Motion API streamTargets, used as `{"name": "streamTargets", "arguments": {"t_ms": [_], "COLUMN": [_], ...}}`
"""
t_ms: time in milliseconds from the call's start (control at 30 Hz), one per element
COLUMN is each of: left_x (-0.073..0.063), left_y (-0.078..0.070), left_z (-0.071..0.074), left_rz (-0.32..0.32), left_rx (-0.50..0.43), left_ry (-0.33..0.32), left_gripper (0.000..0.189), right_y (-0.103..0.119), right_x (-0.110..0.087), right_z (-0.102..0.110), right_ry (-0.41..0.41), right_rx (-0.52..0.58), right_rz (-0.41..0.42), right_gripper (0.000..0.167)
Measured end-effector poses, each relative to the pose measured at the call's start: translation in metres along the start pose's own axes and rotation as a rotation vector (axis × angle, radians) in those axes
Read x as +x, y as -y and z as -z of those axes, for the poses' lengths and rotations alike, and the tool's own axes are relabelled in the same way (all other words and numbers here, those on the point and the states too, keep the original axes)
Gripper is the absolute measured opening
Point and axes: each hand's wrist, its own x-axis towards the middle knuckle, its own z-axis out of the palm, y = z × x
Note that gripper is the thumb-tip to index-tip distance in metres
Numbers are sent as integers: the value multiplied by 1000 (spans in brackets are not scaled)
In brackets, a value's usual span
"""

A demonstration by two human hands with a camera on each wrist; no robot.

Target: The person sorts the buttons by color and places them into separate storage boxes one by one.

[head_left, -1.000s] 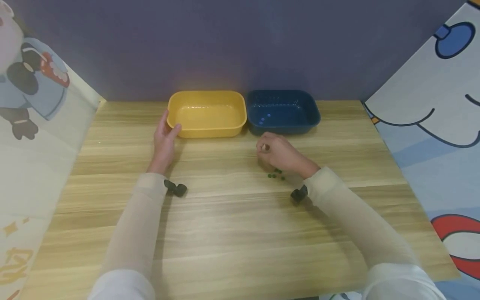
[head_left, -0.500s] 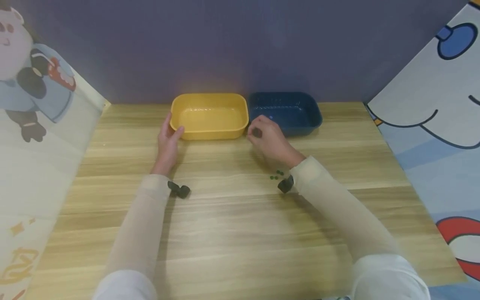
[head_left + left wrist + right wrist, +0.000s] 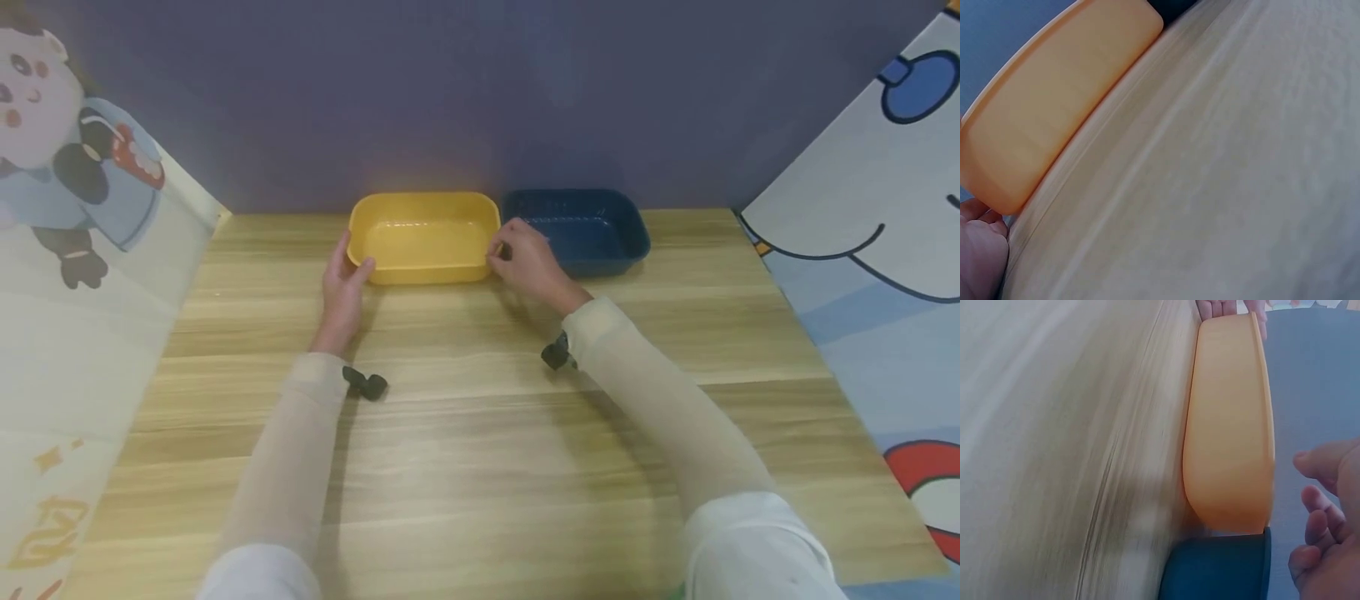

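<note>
A yellow plastic bin (image 3: 431,275) stands against the back wall, its inside showing no contents. My left hand (image 3: 342,296) holds its left end, the thumb at the front corner of the rim and the fingers along the outer side. In the right wrist view, those left fingers (image 3: 1219,307) touch the far end of the bin. My right hand (image 3: 528,262) is over the seam between the yellow bin and a dark blue bin (image 3: 600,265). Its fingers are curled, thumb near the forefinger. Whether a tiny thing is between them is too small to tell.
Both bins stand side by side on a wooden table (image 3: 450,433). A grey-blue wall (image 3: 420,92) rises behind them, and printed panels flank the table. A small black camera (image 3: 557,352) sits at my right wrist, and another black camera (image 3: 367,383) at my left.
My right hand has moved up and left, from in front of the blue bin to the yellow bin's right edge. Several green beads on the table are now out of sight. My left hand keeps its hold.
</note>
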Motion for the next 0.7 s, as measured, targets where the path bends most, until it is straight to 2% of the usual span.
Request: {"name": "streamTargets", "arguments": {"t_ms": [133, 267, 467, 700], "left_x": [-1, -5, -13, -12], "left_y": [0, -8, -19, -22], "left_z": [0, -2, -6, -4], "left_rz": [5, 12, 4, 0], "left_rx": [-19, -46, -81, -67], "left_ry": [0, 10, 24, 18], "left_gripper": [69, 70, 70, 69], "right_y": [0, -4, -7, -12], "right_x": [5, 9, 8, 1], "right_z": [-2, -5, -7, -1], "right_ry": [7, -10, -35, -77], "right_rx": [-10, -11, 23, 30], "right_rz": [-31, -41, -20, 16], "right_gripper": [7, 7, 10, 15]}}
